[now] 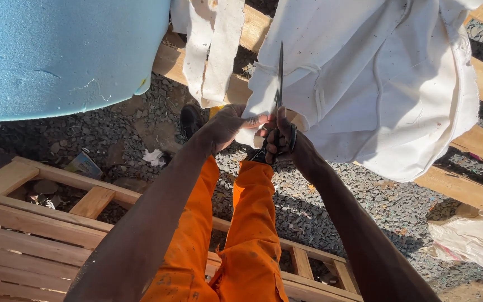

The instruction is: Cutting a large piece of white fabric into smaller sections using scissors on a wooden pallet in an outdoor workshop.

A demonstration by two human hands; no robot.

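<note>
- Your orange trouser legs (219, 246) sit nearest, above grey gravel (364, 207) and a wooden pallet (34, 223).
- Your left hand (227, 123) pinches the edge of the white cloth (375, 84), pulling it taut.
- Your right hand (278, 137) is clenched through the handles of the scissors (279, 84), blade pointing up against the cloth.
- Cutting looks to be the step in hand; a clean cut calls for keeping the cloth taut.
- Blue foam (57, 50) lies at upper left.

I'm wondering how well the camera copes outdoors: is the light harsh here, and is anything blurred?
Head view: strong sun, the white cloth glares brightly; hard shadows lie on the gravel; the left hand, right hand and scissors look sharp; the wooden frame bends slightly toward the picture's edge.
</note>
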